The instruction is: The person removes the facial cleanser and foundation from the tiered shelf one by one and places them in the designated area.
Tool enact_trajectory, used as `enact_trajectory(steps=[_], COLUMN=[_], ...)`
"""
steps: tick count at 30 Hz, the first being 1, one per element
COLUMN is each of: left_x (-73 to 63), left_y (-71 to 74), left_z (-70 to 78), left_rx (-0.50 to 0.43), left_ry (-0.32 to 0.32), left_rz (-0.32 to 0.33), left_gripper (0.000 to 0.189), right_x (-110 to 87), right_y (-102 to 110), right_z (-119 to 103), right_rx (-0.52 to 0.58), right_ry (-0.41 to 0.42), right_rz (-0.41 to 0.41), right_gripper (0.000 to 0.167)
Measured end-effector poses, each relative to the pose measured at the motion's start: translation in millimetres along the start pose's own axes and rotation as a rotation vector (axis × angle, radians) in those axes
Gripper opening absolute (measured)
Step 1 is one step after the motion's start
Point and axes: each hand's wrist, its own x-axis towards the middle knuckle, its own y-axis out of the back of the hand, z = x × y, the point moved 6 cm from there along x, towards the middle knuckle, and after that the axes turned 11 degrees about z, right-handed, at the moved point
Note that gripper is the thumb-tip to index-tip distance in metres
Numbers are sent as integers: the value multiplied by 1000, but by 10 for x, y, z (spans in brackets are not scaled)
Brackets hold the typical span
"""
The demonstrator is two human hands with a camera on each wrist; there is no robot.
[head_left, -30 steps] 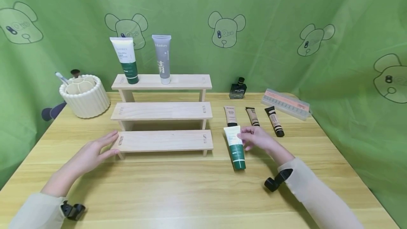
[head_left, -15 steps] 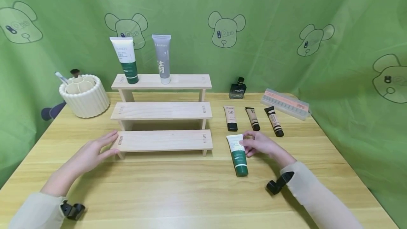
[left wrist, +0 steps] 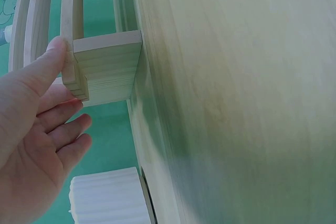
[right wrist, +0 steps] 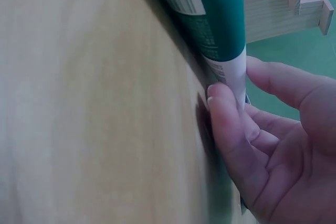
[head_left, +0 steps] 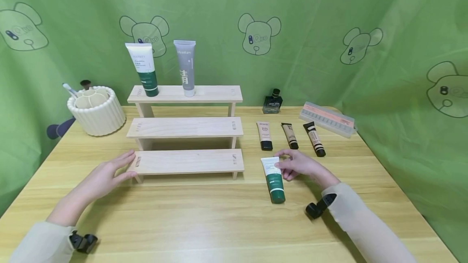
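A white-and-green squeeze tube [head_left: 274,181] lies slanted low at the table, right of the stepped wooden rack [head_left: 186,161]. My right hand [head_left: 301,166] pinches its flat white end between thumb and fingers. The right wrist view shows the tube [right wrist: 218,17] close to the tabletop, though whether its cap touches is unclear. At the rack's left side, my left hand [head_left: 104,178] holds the end of the lowest step, thumb at the front edge and fingers behind. In the left wrist view the thumb presses the step's board [left wrist: 72,9].
Atop the rack stand a white-and-green tube [head_left: 144,70] and a grey tube [head_left: 186,68]. Right are a BB tube [head_left: 265,135], two small tubes [head_left: 290,136] [head_left: 314,139], a dark bottle [head_left: 272,101] and a clear case [head_left: 327,120]. A white brush holder [head_left: 96,111] stands left.
My right hand has brought the white-and-green tube slightly nearer and lower, uncovering the BB tube's black cap. The left hand has stayed at the rack.
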Motion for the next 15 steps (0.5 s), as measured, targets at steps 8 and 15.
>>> enact_trajectory(steps=[8,15], left_x=[1,-5], left_y=[-4,-5], left_z=[0,-4], left_rx=[3,8], left_ry=[4,-12], left_rz=[-4,12], left_gripper=[60,58], right_x=[28,13], right_y=[23,30], right_z=[13,-2], right_rx=[-35,-43], right_ry=[3,0], right_rz=[-21,-27], right_gripper=[55,56])
